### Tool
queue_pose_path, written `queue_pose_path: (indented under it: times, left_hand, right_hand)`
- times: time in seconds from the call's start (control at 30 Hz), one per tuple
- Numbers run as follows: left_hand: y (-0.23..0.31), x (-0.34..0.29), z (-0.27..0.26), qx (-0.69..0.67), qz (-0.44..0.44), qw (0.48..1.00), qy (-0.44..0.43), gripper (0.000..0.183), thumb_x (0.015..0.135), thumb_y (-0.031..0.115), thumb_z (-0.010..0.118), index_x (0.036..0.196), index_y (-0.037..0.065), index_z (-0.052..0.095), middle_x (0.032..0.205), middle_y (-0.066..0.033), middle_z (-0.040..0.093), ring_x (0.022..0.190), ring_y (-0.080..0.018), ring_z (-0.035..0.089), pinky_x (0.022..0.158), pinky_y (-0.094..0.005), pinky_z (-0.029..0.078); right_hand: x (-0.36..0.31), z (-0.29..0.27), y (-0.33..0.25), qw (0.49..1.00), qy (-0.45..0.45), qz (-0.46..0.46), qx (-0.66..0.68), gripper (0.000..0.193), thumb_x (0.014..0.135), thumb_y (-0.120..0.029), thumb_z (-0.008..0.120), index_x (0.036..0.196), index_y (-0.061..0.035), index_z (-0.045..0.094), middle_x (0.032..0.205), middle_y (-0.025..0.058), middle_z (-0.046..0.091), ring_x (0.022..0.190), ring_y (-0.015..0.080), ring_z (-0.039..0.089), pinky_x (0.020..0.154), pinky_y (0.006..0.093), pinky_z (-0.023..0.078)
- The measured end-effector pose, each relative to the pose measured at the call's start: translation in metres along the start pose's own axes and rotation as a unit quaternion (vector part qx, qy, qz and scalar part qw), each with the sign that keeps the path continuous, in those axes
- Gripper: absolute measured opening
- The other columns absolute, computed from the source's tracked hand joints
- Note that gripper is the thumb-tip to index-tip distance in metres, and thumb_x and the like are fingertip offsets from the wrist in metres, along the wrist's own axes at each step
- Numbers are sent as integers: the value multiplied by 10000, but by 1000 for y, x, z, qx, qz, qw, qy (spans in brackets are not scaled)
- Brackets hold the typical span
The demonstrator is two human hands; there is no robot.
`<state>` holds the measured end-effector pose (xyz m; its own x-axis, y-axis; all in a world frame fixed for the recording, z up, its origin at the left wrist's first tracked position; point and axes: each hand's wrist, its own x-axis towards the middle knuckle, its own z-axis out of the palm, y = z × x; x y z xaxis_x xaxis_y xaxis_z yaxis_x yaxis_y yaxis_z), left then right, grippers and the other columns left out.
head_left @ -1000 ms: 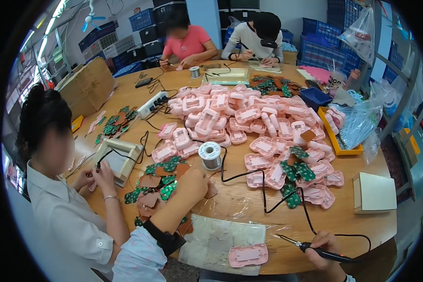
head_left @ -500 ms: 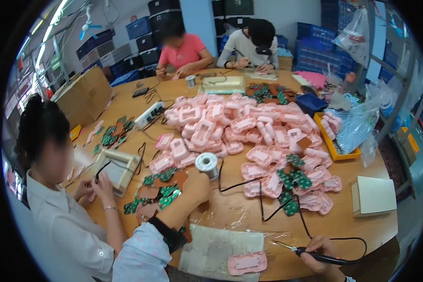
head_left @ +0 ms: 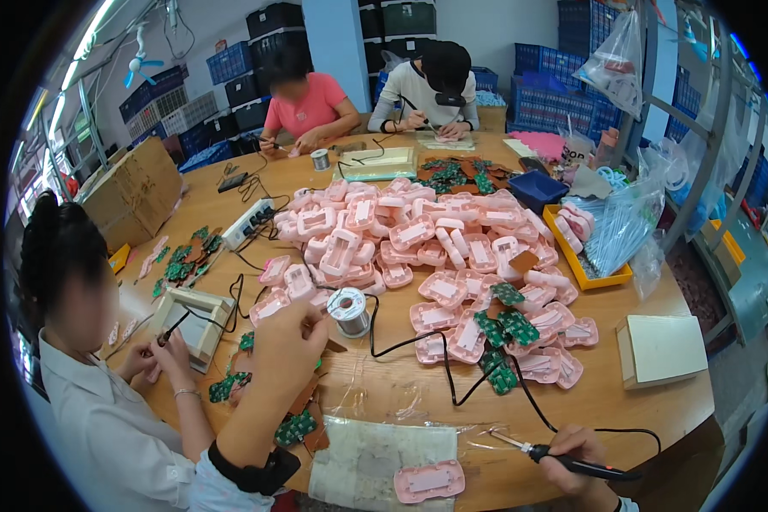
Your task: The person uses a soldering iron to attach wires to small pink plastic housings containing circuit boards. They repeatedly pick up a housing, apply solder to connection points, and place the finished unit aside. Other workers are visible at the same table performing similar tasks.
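My left hand [head_left: 283,354] is raised over a heap of green circuit boards [head_left: 295,428], beside the solder wire spool [head_left: 350,312]. Its fingers are curled together, and whatever they may pinch is hidden from me. At the lower right, my right hand [head_left: 572,461] grips a soldering iron [head_left: 584,466] by its black handle, the metal tip pointing left. Between my hands a pale work mat [head_left: 375,448] lies at the table's near edge. One pink plastic shell [head_left: 429,481] rests on the mat's front part, its hollow side up.
A large heap of pink shells [head_left: 401,226] fills the table's middle. The iron's black cord [head_left: 461,401] winds past it. More boards [head_left: 505,328] lie on shells at right, near a cream box [head_left: 661,350] and yellow tray [head_left: 584,256]. A co-worker [head_left: 102,384] sits close at left; two work opposite.
My left hand has lifted off the boards and shifted left, fingers curled. The whole view has swung slightly. My right hand still holds the soldering iron in about the same place.
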<state>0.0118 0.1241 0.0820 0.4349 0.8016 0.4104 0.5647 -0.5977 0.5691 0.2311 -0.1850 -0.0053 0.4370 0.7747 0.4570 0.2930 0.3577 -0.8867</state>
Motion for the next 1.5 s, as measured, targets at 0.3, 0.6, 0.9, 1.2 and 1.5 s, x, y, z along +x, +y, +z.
queue_pose_path:
  times: [0.3, 0.6, 0.9, 1.2, 1.5]
  left_hand:
    - [85, -115, -3, -343, -176, 921, -59, 150, 831, 80, 705, 894, -44, 648, 772, -63, 668, 625, -68, 582, 546, -187, 451]
    - [94, -146, 13, -191, 71, 978, -39, 318, 751, -24, 727, 1049, -7, 618, 762, -72, 662, 547, -112, 529, 489, -236, 397]
    - [105, -125, 21, -299, -35, 947, -113, 153, 800, 18, 675, 950, -12, 679, 824, -77, 672, 659, -144, 587, 594, -254, 459]
    - [100, -122, 21, -536, -242, 773, -239, 173, 842, 76, 694, 987, -18, 677, 871, -42, 667, 688, -77, 577, 587, -205, 431]
    - [94, -126, 13, -529, -301, 753, -252, 112, 824, -2, 679, 927, -44, 678, 744, -81, 662, 607, -111, 581, 544, -225, 450]
  right_hand:
    - [42, 30, -23, 991, -133, -17, -17, 341, 804, -42, 720, 1095, -7, 546, 968, 161, 660, 778, 195, 670, 638, 276, 545]
    - [57, 68, -37, 994, -58, 49, 75, 410, 715, 73, 759, 1022, -19, 503, 926, 177, 662, 792, 229, 679, 704, 319, 561]
    - [57, 68, -34, 997, -2, -83, -7, 299, 694, 3, 801, 924, -67, 623, 743, 46, 648, 592, 78, 561, 530, 198, 438]
    - [53, 63, -26, 999, 24, -14, 19, 277, 729, 31, 759, 949, -54, 613, 799, 31, 658, 576, 41, 496, 518, 184, 404]
    - [55, 67, -27, 998, -26, -57, 24, 332, 735, 40, 742, 1025, -52, 609, 807, 44, 639, 602, 81, 509, 543, 213, 419]
